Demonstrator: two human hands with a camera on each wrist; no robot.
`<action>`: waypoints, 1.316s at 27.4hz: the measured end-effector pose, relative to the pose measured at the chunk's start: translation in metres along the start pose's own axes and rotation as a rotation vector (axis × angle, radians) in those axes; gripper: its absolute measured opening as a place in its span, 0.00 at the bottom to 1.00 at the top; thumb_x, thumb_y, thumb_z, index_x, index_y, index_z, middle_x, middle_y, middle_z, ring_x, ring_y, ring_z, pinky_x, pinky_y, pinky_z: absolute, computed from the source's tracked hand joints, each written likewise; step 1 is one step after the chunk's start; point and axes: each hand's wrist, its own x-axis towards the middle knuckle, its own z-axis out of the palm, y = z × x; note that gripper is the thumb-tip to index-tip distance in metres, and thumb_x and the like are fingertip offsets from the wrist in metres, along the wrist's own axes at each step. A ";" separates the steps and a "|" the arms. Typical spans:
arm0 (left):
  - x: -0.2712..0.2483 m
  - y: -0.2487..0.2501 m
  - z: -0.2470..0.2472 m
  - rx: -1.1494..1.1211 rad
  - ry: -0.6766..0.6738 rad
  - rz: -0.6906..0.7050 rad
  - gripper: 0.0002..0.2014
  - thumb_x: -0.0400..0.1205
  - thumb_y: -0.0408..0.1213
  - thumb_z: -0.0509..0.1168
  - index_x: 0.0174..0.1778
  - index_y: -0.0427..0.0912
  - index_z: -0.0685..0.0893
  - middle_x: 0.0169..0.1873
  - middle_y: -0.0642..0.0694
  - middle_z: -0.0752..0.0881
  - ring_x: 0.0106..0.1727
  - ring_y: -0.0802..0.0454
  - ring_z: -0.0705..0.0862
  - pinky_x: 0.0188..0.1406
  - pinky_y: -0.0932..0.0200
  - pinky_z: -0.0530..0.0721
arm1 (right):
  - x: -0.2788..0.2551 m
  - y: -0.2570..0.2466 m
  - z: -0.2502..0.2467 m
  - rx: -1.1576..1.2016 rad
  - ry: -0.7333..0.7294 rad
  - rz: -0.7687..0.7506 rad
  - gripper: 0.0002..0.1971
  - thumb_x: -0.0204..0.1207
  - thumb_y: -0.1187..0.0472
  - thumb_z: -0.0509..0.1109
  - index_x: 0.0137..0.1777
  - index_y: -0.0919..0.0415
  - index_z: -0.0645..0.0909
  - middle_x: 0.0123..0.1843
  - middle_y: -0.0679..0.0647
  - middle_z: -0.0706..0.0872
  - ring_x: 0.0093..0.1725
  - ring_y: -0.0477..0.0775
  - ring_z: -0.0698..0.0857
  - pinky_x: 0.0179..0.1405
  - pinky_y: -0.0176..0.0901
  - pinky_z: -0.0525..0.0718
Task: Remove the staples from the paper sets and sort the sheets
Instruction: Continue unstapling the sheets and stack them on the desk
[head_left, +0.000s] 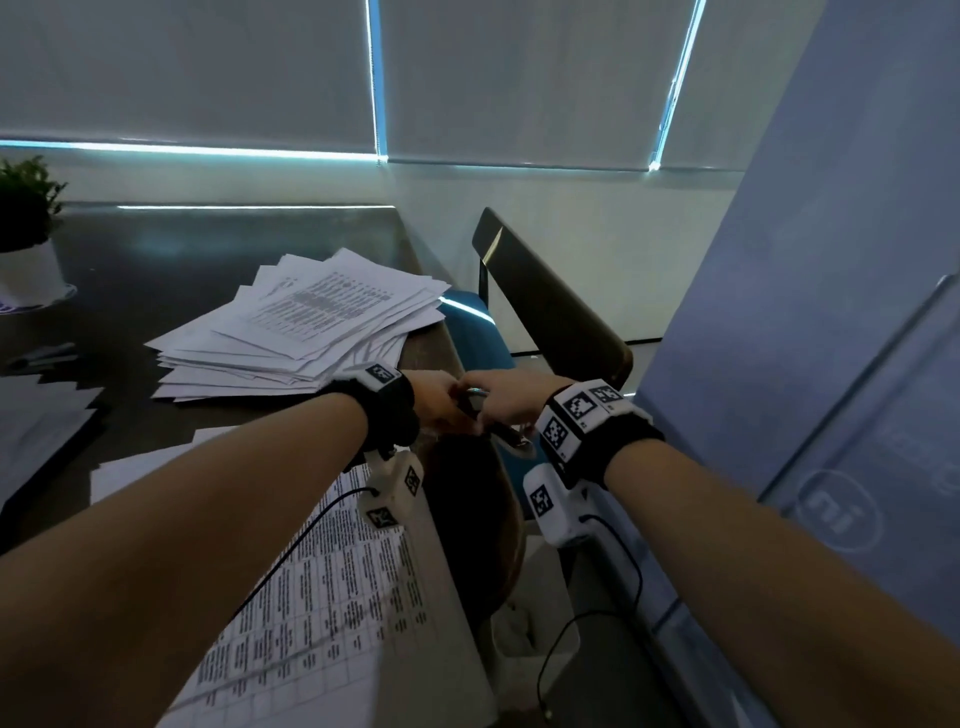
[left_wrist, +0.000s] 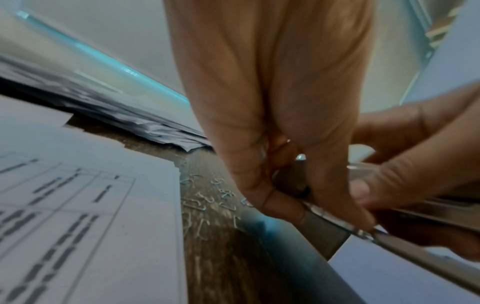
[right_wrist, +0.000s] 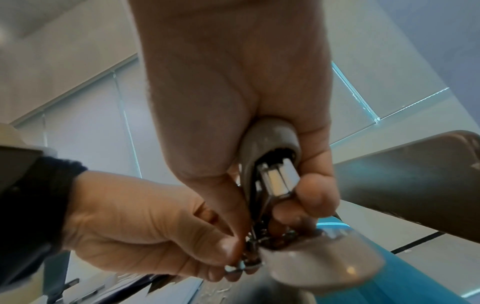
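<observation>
A printed sheet (head_left: 332, 587) of ruled tables lies nearest on the desk (head_left: 218, 415), under the left forearm – flat and set apart, apparently already freed from its set. Just past its edge, pulled staples (left_wrist: 205, 203) lie scattered on the bare wood, close to where the hands work.

At the desk's right edge both hands meet over a metal staple remover (right_wrist: 270, 181). The right hand (head_left: 506, 405) grips the tool, thumb and fingers (right_wrist: 318, 195) curled round its body so that the working end points away from the palm. The left hand (head_left: 439, 402) pinches at that end with thumb and fingertips (left_wrist: 280, 203) drawn together on something small and shiny – probably a staple caught in the tool, though the wrist views are too blurred to say for certain. Holding the tool out past the desk edge keeps the sheets clear while the tip is cleaned, by the look of it.

Further back a fanned pile of papers (head_left: 311, 322) sits on the desk; whether it is sorted or still stapled cannot be told. Beyond stand a chair (head_left: 550, 317) with a blue seat, a potted plant (head_left: 26, 234) at the far left corner, and drawn window blinds (head_left: 208, 73).
</observation>
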 end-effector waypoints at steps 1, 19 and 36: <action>0.000 0.001 0.000 0.038 0.033 -0.013 0.06 0.74 0.39 0.75 0.42 0.44 0.86 0.42 0.41 0.86 0.43 0.47 0.82 0.53 0.49 0.82 | 0.000 -0.001 0.000 -0.024 -0.006 -0.010 0.26 0.83 0.65 0.64 0.79 0.48 0.69 0.72 0.59 0.78 0.56 0.57 0.80 0.55 0.50 0.81; -0.032 -0.006 -0.015 0.420 0.353 -0.081 0.09 0.82 0.34 0.67 0.55 0.39 0.89 0.56 0.43 0.88 0.56 0.46 0.86 0.50 0.62 0.78 | 0.000 -0.015 0.006 -0.114 0.057 0.052 0.10 0.81 0.54 0.65 0.50 0.61 0.83 0.50 0.53 0.89 0.49 0.56 0.87 0.43 0.44 0.79; -0.188 -0.145 -0.043 0.224 0.314 -0.559 0.09 0.73 0.41 0.73 0.31 0.60 0.83 0.54 0.52 0.86 0.51 0.50 0.86 0.57 0.55 0.84 | 0.008 -0.094 0.063 -0.071 0.239 0.178 0.15 0.81 0.54 0.64 0.59 0.65 0.82 0.61 0.61 0.85 0.62 0.62 0.85 0.61 0.49 0.83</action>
